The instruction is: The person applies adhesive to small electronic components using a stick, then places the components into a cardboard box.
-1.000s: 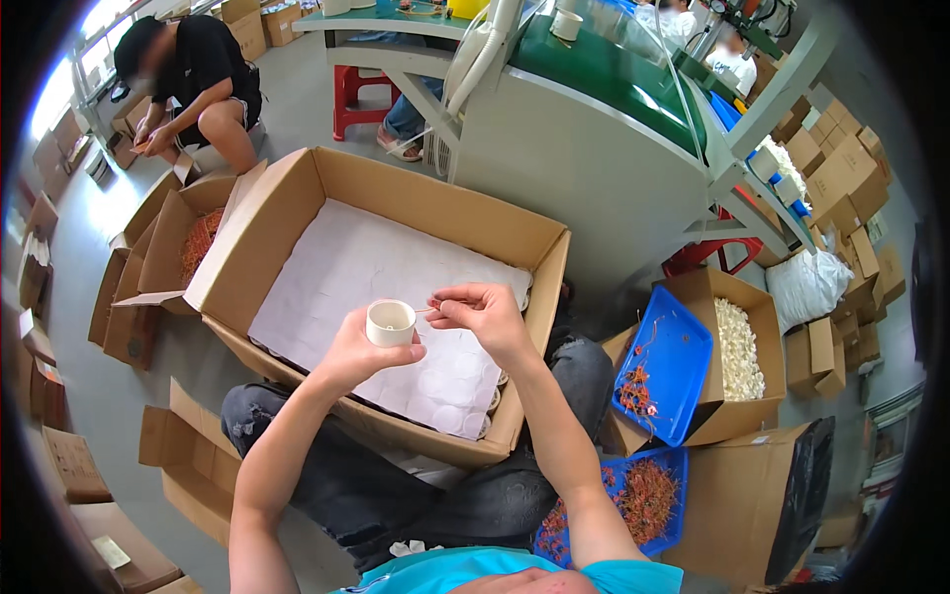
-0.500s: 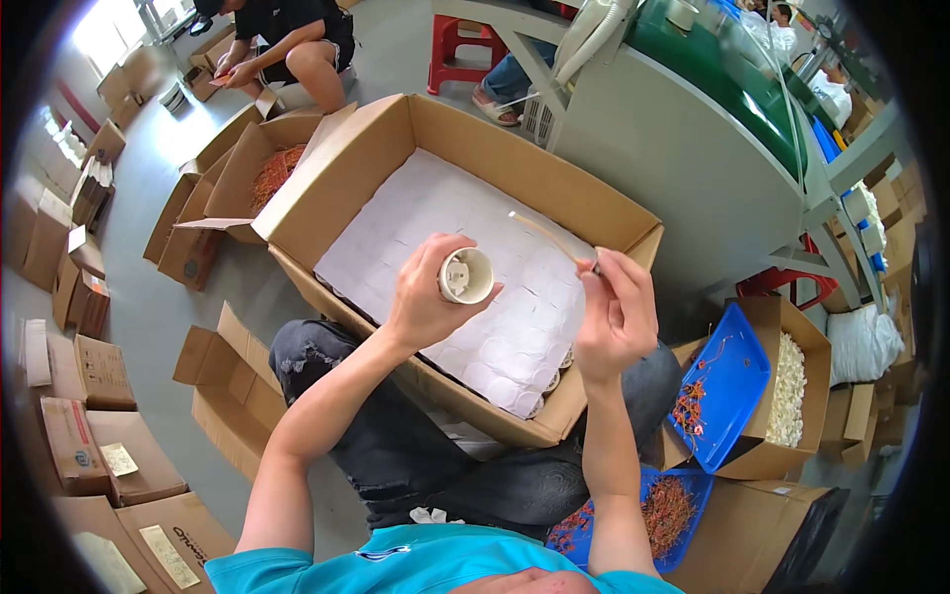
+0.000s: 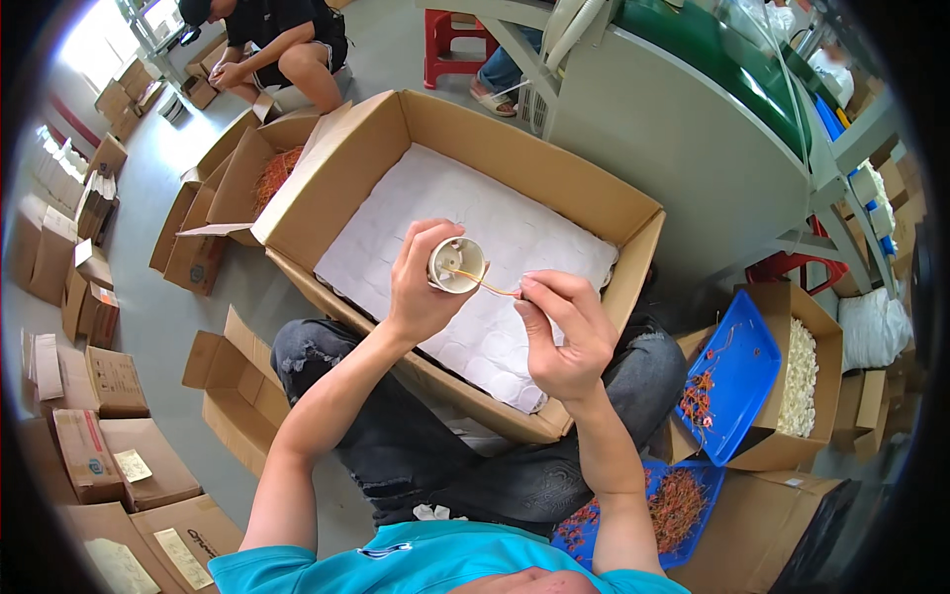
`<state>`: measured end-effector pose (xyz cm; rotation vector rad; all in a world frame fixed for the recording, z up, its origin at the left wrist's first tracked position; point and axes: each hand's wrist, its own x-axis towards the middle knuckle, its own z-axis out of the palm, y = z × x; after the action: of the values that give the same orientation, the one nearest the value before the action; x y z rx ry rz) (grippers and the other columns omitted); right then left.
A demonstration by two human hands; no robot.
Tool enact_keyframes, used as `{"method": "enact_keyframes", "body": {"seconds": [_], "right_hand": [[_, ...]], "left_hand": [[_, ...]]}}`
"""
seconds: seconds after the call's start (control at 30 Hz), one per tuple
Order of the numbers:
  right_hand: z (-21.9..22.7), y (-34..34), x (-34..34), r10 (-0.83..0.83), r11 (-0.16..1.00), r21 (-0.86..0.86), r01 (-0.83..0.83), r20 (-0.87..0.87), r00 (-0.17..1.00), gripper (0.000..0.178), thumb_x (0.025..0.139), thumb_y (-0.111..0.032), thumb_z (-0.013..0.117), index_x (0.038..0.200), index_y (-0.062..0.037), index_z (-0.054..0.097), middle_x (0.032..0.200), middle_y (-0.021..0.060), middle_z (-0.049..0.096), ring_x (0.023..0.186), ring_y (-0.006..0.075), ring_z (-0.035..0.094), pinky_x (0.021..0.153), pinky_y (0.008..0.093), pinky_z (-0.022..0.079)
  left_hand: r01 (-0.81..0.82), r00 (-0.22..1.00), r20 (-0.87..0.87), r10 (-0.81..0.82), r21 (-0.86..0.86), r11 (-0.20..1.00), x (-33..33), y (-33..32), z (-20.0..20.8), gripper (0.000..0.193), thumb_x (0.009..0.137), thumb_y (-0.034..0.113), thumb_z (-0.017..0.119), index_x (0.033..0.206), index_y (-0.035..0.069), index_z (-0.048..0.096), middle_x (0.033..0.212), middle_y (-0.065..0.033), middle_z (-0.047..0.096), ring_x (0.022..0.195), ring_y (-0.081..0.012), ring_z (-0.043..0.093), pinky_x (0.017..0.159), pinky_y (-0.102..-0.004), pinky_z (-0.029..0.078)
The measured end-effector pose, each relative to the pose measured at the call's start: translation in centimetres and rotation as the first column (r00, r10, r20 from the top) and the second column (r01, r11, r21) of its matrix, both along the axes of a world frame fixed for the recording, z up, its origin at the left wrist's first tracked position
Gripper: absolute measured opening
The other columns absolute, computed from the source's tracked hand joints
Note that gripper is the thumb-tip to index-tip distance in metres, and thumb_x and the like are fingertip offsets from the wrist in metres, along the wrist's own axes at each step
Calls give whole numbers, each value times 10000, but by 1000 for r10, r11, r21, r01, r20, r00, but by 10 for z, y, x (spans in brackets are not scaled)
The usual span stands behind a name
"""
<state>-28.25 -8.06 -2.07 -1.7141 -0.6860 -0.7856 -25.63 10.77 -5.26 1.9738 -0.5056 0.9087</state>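
Pinching a thin yellow wire (image 3: pixel 482 284), the right hand (image 3: pixel 566 337) holds its near end; the wire runs left into a small white plastic cup (image 3: pixel 457 264) gripped by the left hand (image 3: pixel 420 287), above the far open cardboard box (image 3: pixel 633 213).

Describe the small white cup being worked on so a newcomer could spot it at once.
Find the big open cardboard box lined with white sheets. Above it, the left hand holds the small round white cup, open end up. A thin orange wire runs from it to the right hand.
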Motion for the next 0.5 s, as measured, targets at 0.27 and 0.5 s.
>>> {"method": "enact_keyframes", "body": {"seconds": [0.27,0.5], "right_hand": [[-2,3,2,-1,998,-68,4,40,999,257,779,78,739,1025,11,703,996,128,672,743,206,678,583,282,546],[-4,10,-1,24,995,-96,-33,-99,995,261,752,74,747,1001,10,701,1029,128,665,838,266,656,680,333,545]], "left_hand": [[4,1000,-2,-4,-4,1000,0,1,-1,560,673,-5,868,1148,33,573,1091,-148,585,895,-264,632,733,-335,538],[35,999,2,-35,95,995,-5,-1,-5,539,640,-5,835,1114,54,586,1060,-129,606,887,-308,603,772,-388,490]]}}
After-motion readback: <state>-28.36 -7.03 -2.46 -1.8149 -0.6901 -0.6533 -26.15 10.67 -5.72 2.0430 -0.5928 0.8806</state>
